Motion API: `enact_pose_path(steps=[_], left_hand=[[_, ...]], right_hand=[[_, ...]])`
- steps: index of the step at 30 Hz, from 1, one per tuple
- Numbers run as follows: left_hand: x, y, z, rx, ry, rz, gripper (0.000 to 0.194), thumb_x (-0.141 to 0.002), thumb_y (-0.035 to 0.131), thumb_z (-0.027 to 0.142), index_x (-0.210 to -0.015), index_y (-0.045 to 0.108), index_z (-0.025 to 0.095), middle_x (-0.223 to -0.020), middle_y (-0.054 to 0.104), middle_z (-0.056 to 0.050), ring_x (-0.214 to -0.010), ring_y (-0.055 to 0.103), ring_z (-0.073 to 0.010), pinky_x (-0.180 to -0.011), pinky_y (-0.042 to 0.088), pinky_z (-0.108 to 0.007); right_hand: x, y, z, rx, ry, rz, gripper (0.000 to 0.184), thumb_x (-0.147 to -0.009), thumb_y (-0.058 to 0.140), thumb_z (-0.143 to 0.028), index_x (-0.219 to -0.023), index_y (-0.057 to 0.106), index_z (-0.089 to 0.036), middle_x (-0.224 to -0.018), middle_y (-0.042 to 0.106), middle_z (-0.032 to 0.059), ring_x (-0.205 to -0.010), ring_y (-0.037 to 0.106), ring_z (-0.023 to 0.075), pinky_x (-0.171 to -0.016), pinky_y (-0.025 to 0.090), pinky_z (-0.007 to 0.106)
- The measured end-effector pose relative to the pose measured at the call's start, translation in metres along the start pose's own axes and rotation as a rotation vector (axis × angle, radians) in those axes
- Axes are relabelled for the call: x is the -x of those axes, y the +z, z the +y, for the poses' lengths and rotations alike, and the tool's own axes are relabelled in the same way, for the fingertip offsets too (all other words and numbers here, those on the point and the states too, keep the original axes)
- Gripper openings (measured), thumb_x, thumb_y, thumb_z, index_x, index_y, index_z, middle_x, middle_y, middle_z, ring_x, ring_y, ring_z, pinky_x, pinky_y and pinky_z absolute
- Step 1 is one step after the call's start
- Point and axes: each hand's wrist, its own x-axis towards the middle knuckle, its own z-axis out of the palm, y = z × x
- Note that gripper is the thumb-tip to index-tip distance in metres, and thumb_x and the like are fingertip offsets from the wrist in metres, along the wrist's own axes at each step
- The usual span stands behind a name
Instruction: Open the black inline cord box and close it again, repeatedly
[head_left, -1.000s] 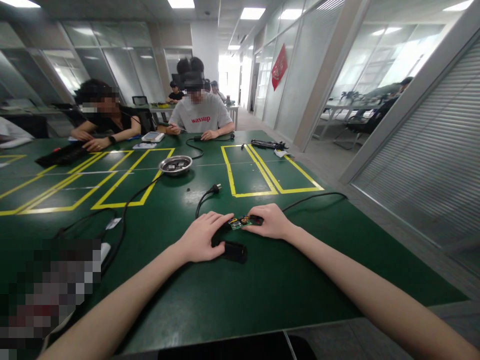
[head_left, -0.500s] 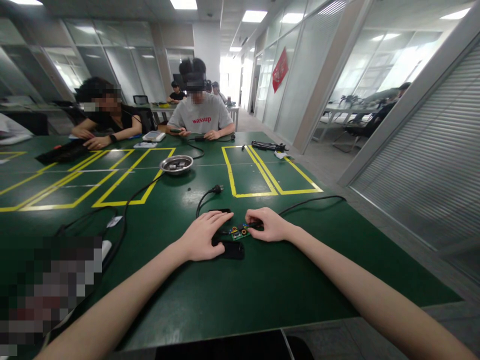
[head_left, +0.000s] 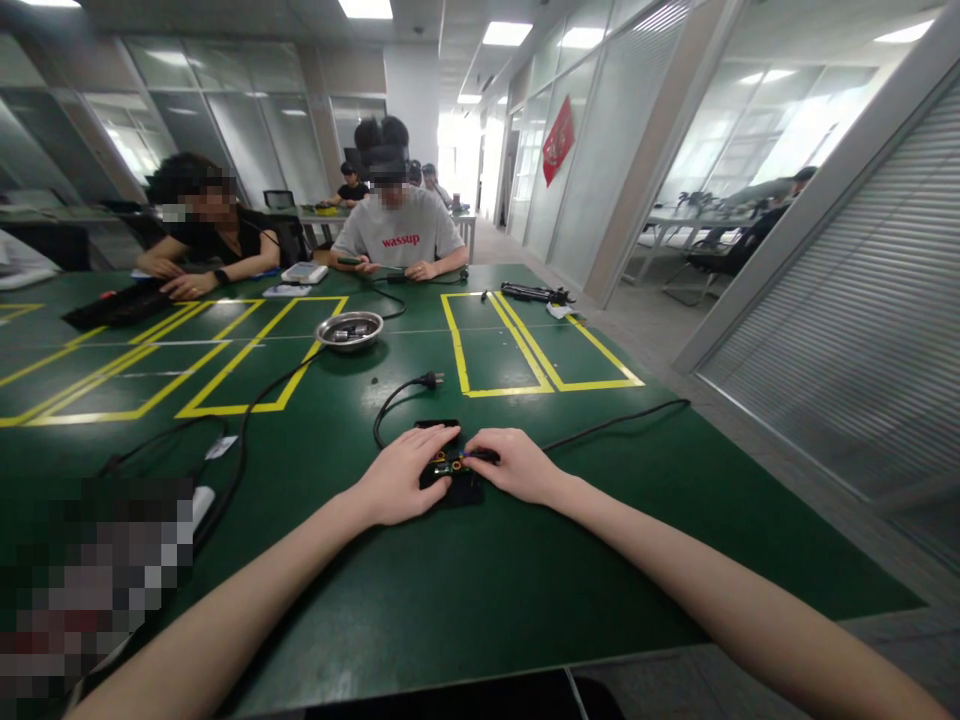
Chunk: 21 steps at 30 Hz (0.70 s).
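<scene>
A small green circuit board point(head_left: 448, 467) with copper-coloured coils lies between my hands, over an open black plastic casing half point(head_left: 466, 492). My left hand point(head_left: 401, 475) spans the board's left side, fingers stretched out and thumb apart; its fingertips rest by another black casing piece point(head_left: 439, 424), mostly hidden. With thumb and fingers closed, my right hand point(head_left: 517, 466) pinches the board's right end, where a black cable joins it. That cable point(head_left: 607, 423) runs off to the right. Behind my left hand, a cord with a plug point(head_left: 431, 380) curves over the table.
A metal bowl point(head_left: 349, 331) with metal parts stands further back on the green table point(head_left: 570, 590). Yellow tape point(head_left: 510, 391) marks rectangles there. A black tripod point(head_left: 536, 293) lies at the far edge. Two people sit opposite. A cable point(head_left: 244, 450) passes at left beside a blurred-out area.
My right hand has moved left with the circuit board, which now sits over the near casing half. My left hand has stayed nearly in place, its thumb slightly higher.
</scene>
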Motion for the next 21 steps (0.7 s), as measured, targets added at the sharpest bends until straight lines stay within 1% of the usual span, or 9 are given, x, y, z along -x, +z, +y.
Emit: enact_pose_path(steps=[4, 8, 11, 12, 14, 15, 16, 18, 21], left_hand=[[0.0, -0.002, -0.001, 0.017, 0.021, -0.006, 0.068, -0.09, 0.063, 0.025, -0.156, 0.044, 0.023, -0.154, 0.057, -0.013, -0.142, 0.054, -0.0312, -0.122, 0.042, -0.053], [0.0, -0.006, 0.002, 0.082, 0.049, -0.008, 0.066, -0.09, 0.061, 0.023, -0.155, 0.045, 0.023, -0.156, 0.055, -0.012, -0.144, 0.053, -0.0283, -0.121, 0.043, -0.05], [-0.001, -0.009, 0.005, 0.112, 0.075, 0.047, 0.058, -0.092, 0.06, 0.024, -0.149, 0.05, 0.023, -0.151, 0.059, -0.013, -0.139, 0.057, -0.028, -0.117, 0.047, -0.048], [-0.002, -0.01, 0.006, 0.103, 0.067, 0.089, 0.051, -0.092, 0.06, 0.025, -0.143, 0.056, 0.022, -0.144, 0.063, -0.013, -0.133, 0.061, -0.0278, -0.113, 0.05, -0.046], [-0.004, -0.013, 0.005, 0.048, 0.02, 0.172, 0.029, -0.094, 0.058, 0.027, -0.121, 0.066, 0.021, -0.121, 0.072, -0.011, -0.113, 0.068, -0.0255, -0.099, 0.056, -0.04], [-0.005, -0.014, 0.004, 0.008, -0.008, 0.202, 0.019, -0.095, 0.056, 0.028, -0.108, 0.068, 0.02, -0.107, 0.073, -0.009, -0.1, 0.069, -0.0232, -0.089, 0.057, -0.036], [-0.005, -0.015, 0.002, -0.036, -0.031, 0.216, 0.016, -0.097, 0.054, 0.03, -0.095, 0.067, 0.02, -0.093, 0.071, -0.006, -0.088, 0.068, -0.0205, -0.079, 0.056, -0.032], [-0.007, -0.017, -0.003, -0.113, -0.052, 0.21, 0.033, -0.102, 0.047, 0.033, -0.075, 0.06, 0.02, -0.073, 0.064, -0.002, -0.068, 0.061, -0.0159, -0.064, 0.047, -0.026], [-0.007, -0.02, -0.006, -0.186, -0.034, 0.212, 0.051, -0.107, 0.04, 0.036, -0.059, 0.049, 0.019, -0.056, 0.052, 0.001, -0.052, 0.049, -0.012, -0.054, 0.034, -0.025]], right_hand=[[-0.001, 0.001, 0.003, -0.014, -0.028, 0.004, 0.007, -0.095, 0.069, -0.018, -0.093, 0.076, -0.019, -0.087, 0.075, 0.0055, -0.081, 0.072, 0.0192, -0.076, 0.054, 0.029], [0.0, -0.001, 0.003, -0.045, -0.046, 0.003, 0.008, -0.096, 0.068, -0.019, -0.095, 0.076, -0.019, -0.088, 0.074, 0.0057, -0.081, 0.07, 0.0188, -0.077, 0.054, 0.029], [0.0, -0.001, 0.004, -0.062, -0.047, 0.004, 0.008, -0.096, 0.069, -0.02, -0.096, 0.076, -0.019, -0.087, 0.073, 0.0047, -0.08, 0.069, 0.0181, -0.076, 0.054, 0.029], [0.0, -0.001, 0.005, -0.065, -0.051, 0.007, 0.007, -0.095, 0.069, -0.021, -0.096, 0.076, -0.019, -0.086, 0.073, 0.0045, -0.079, 0.069, 0.018, -0.076, 0.054, 0.028], [0.001, -0.002, 0.005, -0.067, -0.063, 0.013, 0.007, -0.095, 0.069, -0.021, -0.097, 0.076, -0.019, -0.086, 0.073, 0.0045, -0.078, 0.069, 0.0178, -0.074, 0.054, 0.028], [0.002, -0.002, 0.006, -0.068, -0.073, 0.019, 0.008, -0.096, 0.069, -0.021, -0.097, 0.076, -0.019, -0.085, 0.073, 0.0046, -0.077, 0.069, 0.0177, -0.073, 0.054, 0.028], [0.002, -0.002, 0.006, -0.069, -0.087, 0.027, 0.009, -0.097, 0.067, -0.021, -0.098, 0.076, -0.019, -0.085, 0.073, 0.0048, -0.077, 0.069, 0.0176, -0.073, 0.054, 0.028], [0.004, -0.004, 0.005, -0.069, -0.125, 0.058, 0.013, -0.099, 0.064, -0.023, -0.1, 0.076, -0.019, -0.086, 0.073, 0.0056, -0.076, 0.069, 0.0175, -0.071, 0.055, 0.028], [0.006, -0.009, 0.0, -0.064, -0.204, 0.105, 0.018, -0.103, 0.059, -0.027, -0.105, 0.075, -0.02, -0.09, 0.074, 0.0071, -0.077, 0.07, 0.0179, -0.07, 0.056, 0.028]])
